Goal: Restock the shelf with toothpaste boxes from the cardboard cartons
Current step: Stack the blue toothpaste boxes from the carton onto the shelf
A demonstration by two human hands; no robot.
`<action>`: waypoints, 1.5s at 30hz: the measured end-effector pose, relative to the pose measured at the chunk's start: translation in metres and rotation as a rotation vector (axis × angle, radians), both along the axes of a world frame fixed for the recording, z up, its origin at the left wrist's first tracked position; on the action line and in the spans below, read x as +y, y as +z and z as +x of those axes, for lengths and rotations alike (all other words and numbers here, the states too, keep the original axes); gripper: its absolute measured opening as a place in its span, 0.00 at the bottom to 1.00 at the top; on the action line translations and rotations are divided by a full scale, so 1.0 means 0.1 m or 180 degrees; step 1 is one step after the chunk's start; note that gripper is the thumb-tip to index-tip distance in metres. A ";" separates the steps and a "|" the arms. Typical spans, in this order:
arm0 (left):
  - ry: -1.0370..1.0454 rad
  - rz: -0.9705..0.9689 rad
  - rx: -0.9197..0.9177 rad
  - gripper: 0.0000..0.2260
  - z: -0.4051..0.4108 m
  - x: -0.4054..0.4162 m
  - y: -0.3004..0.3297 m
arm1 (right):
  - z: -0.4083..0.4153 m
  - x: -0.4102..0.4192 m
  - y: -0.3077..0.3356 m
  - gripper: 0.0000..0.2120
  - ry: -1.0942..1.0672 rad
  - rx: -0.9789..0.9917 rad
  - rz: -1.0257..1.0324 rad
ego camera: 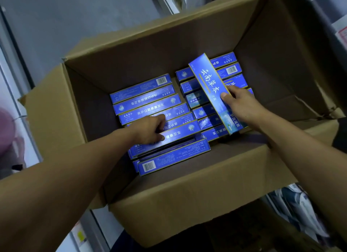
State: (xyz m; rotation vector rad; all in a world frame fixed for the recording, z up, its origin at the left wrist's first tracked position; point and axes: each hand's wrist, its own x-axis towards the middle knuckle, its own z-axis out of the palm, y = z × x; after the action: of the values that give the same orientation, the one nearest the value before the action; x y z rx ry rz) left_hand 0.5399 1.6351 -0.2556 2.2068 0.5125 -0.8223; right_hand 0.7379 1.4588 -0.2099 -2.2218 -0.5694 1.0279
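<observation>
Grey storeroom floor around an open cardboard carton (169, 204): right hand (242, 105) grips a lifted toothpaste box (210, 90) (tilted to clear the rows), left hand (150, 129) pinches a packed box (180, 133) for extraction.

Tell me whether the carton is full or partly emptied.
Partly emptied. The cardboard carton holds only low rows of blue toothpaste boxes at its bottom, with bare inner walls rising well above them.

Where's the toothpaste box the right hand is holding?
In the head view, the lifted toothpaste box is right of centre inside the open cardboard carton, tilted above the right-hand row of boxes, gripped by the right hand.
</observation>
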 end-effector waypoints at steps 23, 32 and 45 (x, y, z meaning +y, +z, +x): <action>0.1328 -0.0660 0.0372 0.08 0.12 0.23 -0.03 | 0.07 0.10 -0.03 0.08 0.0091 0.0146 -0.0058; 0.1100 -0.0362 -0.0127 0.07 0.19 0.45 0.67 | 0.02 0.16 0.62 0.17 0.0150 -0.0461 0.0034; 0.0225 0.0193 -0.1220 0.08 0.29 0.61 2.49 | -0.47 -0.26 2.54 0.12 0.0023 -0.1763 -0.0073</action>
State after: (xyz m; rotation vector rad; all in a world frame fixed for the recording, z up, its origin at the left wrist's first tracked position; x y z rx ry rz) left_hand 0.5691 1.6958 -0.0061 2.3124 0.4256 -0.3359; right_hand 0.6912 1.4329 0.0441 -2.5284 -0.7998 0.4073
